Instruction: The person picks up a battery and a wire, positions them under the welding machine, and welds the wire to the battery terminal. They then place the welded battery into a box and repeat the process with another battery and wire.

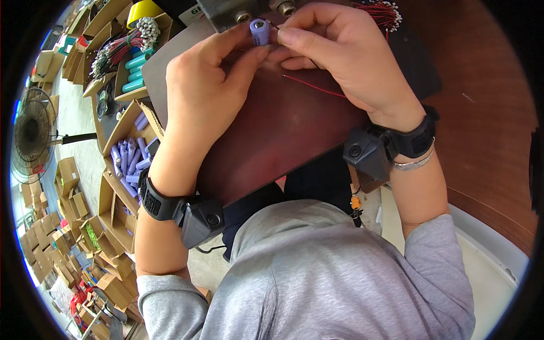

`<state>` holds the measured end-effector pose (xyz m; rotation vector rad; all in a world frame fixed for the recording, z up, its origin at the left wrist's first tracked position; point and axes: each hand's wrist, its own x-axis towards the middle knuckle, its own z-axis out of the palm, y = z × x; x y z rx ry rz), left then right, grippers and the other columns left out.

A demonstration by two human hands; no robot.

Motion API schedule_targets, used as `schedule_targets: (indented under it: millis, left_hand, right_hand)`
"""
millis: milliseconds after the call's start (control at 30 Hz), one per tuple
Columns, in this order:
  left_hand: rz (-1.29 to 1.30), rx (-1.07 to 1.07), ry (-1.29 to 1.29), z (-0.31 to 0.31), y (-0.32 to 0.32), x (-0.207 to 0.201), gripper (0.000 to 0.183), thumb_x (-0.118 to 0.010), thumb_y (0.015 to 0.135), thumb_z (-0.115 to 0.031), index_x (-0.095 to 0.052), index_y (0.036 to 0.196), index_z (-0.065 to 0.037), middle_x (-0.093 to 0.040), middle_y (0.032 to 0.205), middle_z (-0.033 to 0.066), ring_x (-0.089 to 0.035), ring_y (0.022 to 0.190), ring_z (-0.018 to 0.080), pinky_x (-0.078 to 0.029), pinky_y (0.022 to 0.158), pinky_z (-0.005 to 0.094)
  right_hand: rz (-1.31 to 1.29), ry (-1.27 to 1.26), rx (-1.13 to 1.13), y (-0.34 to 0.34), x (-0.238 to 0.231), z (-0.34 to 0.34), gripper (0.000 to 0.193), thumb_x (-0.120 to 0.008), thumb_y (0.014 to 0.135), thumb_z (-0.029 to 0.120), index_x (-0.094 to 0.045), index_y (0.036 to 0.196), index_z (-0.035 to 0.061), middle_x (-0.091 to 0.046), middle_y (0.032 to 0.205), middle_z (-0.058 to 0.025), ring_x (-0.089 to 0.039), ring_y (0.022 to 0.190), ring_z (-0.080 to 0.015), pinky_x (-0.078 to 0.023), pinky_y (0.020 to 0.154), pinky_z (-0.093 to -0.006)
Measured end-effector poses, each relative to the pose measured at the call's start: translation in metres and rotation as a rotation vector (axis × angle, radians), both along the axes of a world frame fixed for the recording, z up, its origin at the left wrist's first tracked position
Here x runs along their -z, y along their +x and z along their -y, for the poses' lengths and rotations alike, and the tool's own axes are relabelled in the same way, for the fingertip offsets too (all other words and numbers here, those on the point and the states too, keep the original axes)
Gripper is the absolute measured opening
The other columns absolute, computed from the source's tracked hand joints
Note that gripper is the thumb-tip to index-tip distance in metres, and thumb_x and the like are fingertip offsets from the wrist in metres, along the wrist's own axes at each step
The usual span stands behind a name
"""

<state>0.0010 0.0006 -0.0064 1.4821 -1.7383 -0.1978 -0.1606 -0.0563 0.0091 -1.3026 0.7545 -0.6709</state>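
A purple cylindrical battery cell (260, 34) stands near upright between the finger and thumb of my left hand (209, 85), its metal end facing up. My right hand (345, 56) is closed in a pinch beside it, on a thin dark wire that reaches toward the cell's top. Whether the wire touches the metal end is too small to tell. Below my right fingers a loose red wire (314, 86) with a bare tip lies over the dark reddish work board (283, 136). Just beyond the cell is a metal machine part (229, 12) with round metal fittings.
At left, a cardboard box (120, 133) holds several purple cells; another bin holds teal cells (135, 73) near a bundle of wires (116, 54). More red wires (385, 14) lie at the far right. A fan (35, 133) and stacked cartons stand farther left.
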Motion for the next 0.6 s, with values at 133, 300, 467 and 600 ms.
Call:
schedule_targets:
  millis: [133, 300, 467, 600]
  left_hand:
    - [0.020, -0.019, 0.023, -0.0021, -0.0011, -0.0007, 0.022, -0.066, 0.073, -0.015, -0.065, 0.093, -0.007, -0.064, 0.074, 0.0123, -0.063, 0.068, 0.0248, -0.049, 0.060, 0.0297]
    - [0.024, 0.006, 0.041, -0.0003, -0.0003, -0.0018, 0.021, -0.065, 0.072, -0.014, -0.065, 0.093, -0.010, -0.064, 0.075, 0.0118, -0.063, 0.067, 0.0246, -0.049, 0.061, 0.0299]
    - [-0.070, 0.034, 0.070, -0.0016, 0.0000, -0.0014, 0.021, -0.066, 0.073, -0.014, -0.065, 0.094, -0.009, -0.064, 0.076, 0.0111, -0.064, 0.069, 0.0230, -0.049, 0.062, 0.0274]
    - [-0.050, -0.015, 0.110, -0.0002, -0.0010, -0.0007, 0.021, -0.067, 0.073, -0.016, -0.065, 0.092, -0.007, -0.064, 0.074, 0.0119, -0.063, 0.068, 0.0241, -0.048, 0.061, 0.0283]
  right_hand:
    - [0.051, -0.068, -0.019, -0.0043, 0.0014, 0.0001, 0.012, -0.055, 0.085, 0.008, -0.057, 0.086, -0.0039, -0.060, 0.078, -0.0048, -0.057, 0.070, -0.0075, -0.046, 0.062, -0.0184]
    - [-0.062, -0.077, -0.083, -0.0061, -0.0040, 0.0054, 0.011, -0.054, 0.084, 0.005, -0.057, 0.085, -0.0061, -0.061, 0.080, -0.0078, -0.057, 0.071, -0.0087, -0.047, 0.063, -0.0191]
    - [0.048, -0.098, -0.077, -0.0053, -0.0030, 0.0035, 0.012, -0.054, 0.084, 0.004, -0.056, 0.085, -0.0074, -0.061, 0.081, -0.0085, -0.057, 0.072, -0.0094, -0.047, 0.065, -0.0202]
    - [0.028, -0.092, 0.005, -0.0001, 0.0056, -0.0020, 0.013, -0.054, 0.085, 0.009, -0.056, 0.086, -0.0041, -0.060, 0.080, -0.0061, -0.059, 0.070, -0.0106, -0.048, 0.063, -0.0204]
